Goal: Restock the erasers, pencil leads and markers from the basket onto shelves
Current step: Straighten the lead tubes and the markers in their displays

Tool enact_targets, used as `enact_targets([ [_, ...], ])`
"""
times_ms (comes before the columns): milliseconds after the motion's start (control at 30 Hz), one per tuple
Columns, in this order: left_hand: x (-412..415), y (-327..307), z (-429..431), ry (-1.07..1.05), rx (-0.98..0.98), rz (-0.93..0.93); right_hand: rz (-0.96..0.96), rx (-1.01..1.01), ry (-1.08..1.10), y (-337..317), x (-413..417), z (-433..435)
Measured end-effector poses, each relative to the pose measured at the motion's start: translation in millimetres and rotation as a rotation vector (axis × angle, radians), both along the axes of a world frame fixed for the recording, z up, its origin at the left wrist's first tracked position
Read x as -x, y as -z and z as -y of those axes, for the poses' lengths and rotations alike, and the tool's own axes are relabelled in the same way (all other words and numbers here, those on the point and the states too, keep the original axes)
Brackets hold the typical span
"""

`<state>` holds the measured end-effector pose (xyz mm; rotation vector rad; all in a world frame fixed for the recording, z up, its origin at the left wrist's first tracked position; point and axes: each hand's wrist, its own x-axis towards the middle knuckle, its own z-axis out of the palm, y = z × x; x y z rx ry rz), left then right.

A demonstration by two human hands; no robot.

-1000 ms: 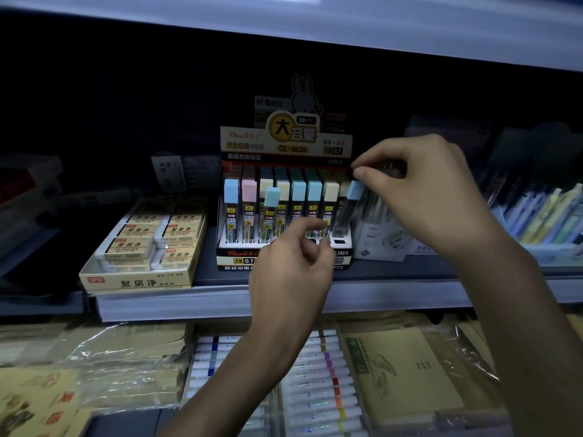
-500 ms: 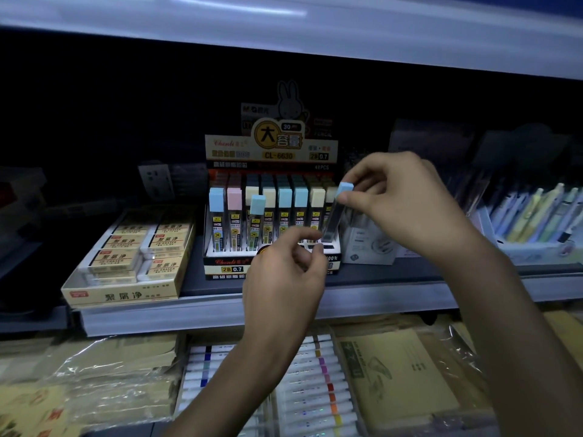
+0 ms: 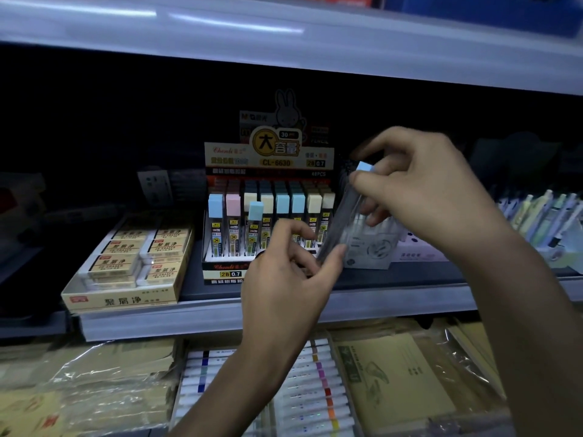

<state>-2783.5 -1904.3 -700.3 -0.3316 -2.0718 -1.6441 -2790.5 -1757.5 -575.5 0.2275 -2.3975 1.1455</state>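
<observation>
A clear pencil-lead tube with a blue cap (image 3: 342,212) is held tilted in front of the lead display box (image 3: 268,212). My right hand (image 3: 419,187) pinches its capped top. My left hand (image 3: 290,279) touches its lower end with the fingertips. The display box holds rows of lead tubes with blue, pink and cream caps; one blue-capped tube (image 3: 255,228) stands in the front row. A box of erasers (image 3: 129,263) sits to the left on the same shelf. Marker sets (image 3: 303,389) lie on the shelf below, partly hidden by my left forearm.
A white box (image 3: 369,247) stands right of the display box, behind my hands. Pens (image 3: 542,216) fill a tray at the far right. Wrapped yellow notebooks (image 3: 391,373) and paper packs (image 3: 94,373) lie on the lower shelf. The shelf edge (image 3: 189,320) runs across the middle.
My right hand has lifted the blue-capped tube off the right end of the display and drawn it toward me. My left hand has come up to its lower end.
</observation>
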Motion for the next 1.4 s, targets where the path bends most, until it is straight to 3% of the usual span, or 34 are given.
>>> enact_targets([
  [233, 1, 9, 5, -0.115, 0.297, -0.156, 0.048, 0.164, -0.06, 2, -4, 2],
  [400, 0, 6, 4, 0.148, 0.006, 0.062, 0.123, 0.256, -0.211, -4, -11, -1],
  [467, 2, 5, 5, 0.176, 0.017, 0.114, 0.143, 0.221, -0.238, -4, -12, -2],
  [633, 1, 7, 6, 0.002, 0.33, 0.119, 0.043, 0.142, -0.052, 1, 1, -3],
  [733, -1, 7, 8, -0.087, 0.407, 0.063, -0.033, 0.071, 0.055, 8, 10, -4],
  [1100, -1, 6, 7, -0.095, 0.413, 0.1, -0.04, 0.001, 0.256, 28, 28, -6],
  [1400, -1, 2, 5, -0.092, 0.432, 0.138, -0.044, -0.068, 0.254, 24, 27, -1],
])
